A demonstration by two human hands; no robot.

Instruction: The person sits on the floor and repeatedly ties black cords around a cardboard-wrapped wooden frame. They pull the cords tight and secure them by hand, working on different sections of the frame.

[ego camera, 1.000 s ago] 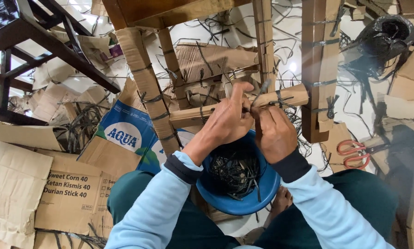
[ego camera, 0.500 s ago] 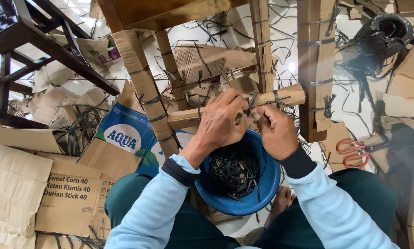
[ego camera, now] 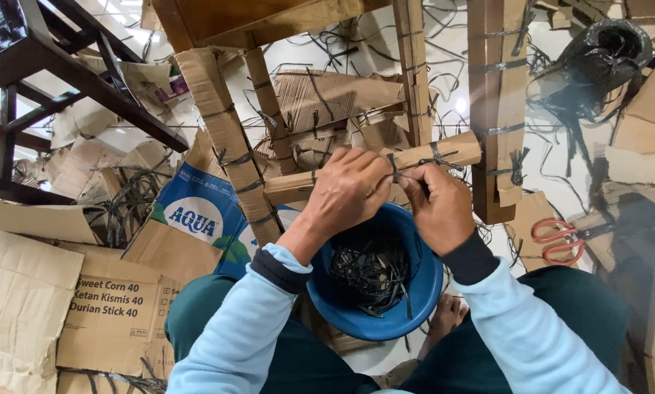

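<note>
A cardboard-wrapped crossbar [ego camera: 444, 152] of an upturned wooden chair runs across the middle of the view. My left hand [ego camera: 349, 191] is closed around that bar. My right hand [ego camera: 435, 204] pinches a thin black strap [ego camera: 393, 166] that loops around the bar, right beside my left fingers. Below both hands a blue bowl [ego camera: 422, 292] rests on my lap, filled with several black strap pieces. Other chair legs [ego camera: 229, 138] are wrapped in cardboard and tied with black straps.
Red-handled scissors [ego camera: 557, 241] lie on the floor to the right. A roll of black strap [ego camera: 605, 51] sits at the upper right. Flattened cardboard boxes [ego camera: 108, 314] cover the floor at left. A dark wooden frame [ego camera: 43, 66] stands at the upper left.
Both hands stay on the crossbar, shifting slightly as the fingers work the black strap around it. The view has moved a little.
</note>
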